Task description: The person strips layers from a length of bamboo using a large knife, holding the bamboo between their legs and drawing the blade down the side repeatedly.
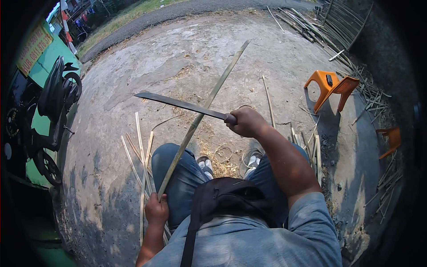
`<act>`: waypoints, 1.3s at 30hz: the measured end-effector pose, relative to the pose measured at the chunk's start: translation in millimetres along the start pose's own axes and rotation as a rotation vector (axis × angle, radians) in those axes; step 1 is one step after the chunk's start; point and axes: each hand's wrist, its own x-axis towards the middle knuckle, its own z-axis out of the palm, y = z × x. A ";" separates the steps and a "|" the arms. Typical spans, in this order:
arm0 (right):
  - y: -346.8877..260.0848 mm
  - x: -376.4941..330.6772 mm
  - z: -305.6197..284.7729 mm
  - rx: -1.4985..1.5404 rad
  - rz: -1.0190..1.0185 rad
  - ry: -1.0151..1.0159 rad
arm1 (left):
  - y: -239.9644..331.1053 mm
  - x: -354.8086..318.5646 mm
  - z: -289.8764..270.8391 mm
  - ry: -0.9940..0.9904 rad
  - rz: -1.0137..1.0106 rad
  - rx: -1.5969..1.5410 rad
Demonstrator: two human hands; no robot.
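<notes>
My left hand [157, 210] is closed around the lower end of a long split bamboo strip [219, 83], beside my left thigh. The strip slants away from me, up and to the right. Gripped by its handle in my right hand [248, 122] is a machete [175, 103], its dark blade pointing left. The blade crosses in front of the strip near its middle; whether the two touch, I cannot tell. Several pale bamboo strips [138, 122] lie by my left leg, and more strips [317, 155] are beside my right leg.
Shavings [227, 170] litter the ground between my feet. A black bag [231, 198] rests at my lap. An orange plastic chair [323, 80] stands at the right, with another orange chair [390, 140] beyond. A motorcycle [53, 102] is parked left. Bamboo poles [307, 27] lie far right.
</notes>
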 end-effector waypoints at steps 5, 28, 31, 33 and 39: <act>-28.7 -13.3 13.2 -0.135 -0.189 -0.087 | -0.2 0.3 4.4 -0.006 -0.004 0.016; -28.8 -7.7 2.6 -0.215 -0.192 -0.056 | -11.3 5.5 7.6 -0.025 0.002 0.002; -8.3 1.6 -3.6 -0.176 -0.090 -0.008 | -7.0 6.2 8.9 -0.030 -0.020 -0.019; 6.7 4.4 -5.3 -0.083 0.072 0.077 | -2.8 6.2 5.2 -0.017 -0.003 0.023; -1.8 -6.1 -7.4 -0.060 0.069 -0.034 | -6.2 5.1 1.4 -0.016 0.008 0.054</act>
